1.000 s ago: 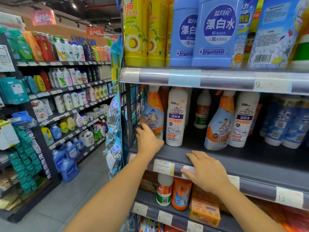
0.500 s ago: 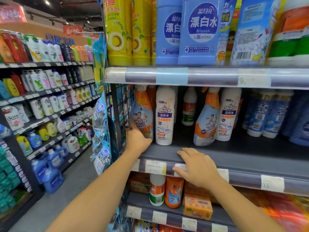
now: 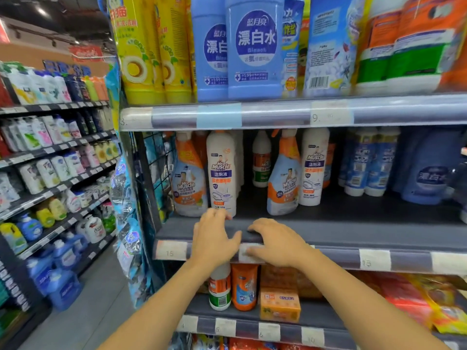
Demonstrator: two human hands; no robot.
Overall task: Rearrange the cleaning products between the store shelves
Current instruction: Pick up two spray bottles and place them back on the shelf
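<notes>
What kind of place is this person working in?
Most likely a supermarket's cleaning-products aisle: shelves packed with rows of bleach bottles and Mr Muscle sprays, price tags along the shelf edges, and another stocked rack across the walkway.

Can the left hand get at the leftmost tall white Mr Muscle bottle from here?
Probably yes: the left hand is right at the base of the white bottle, front of the shelf, nothing between.
</notes>
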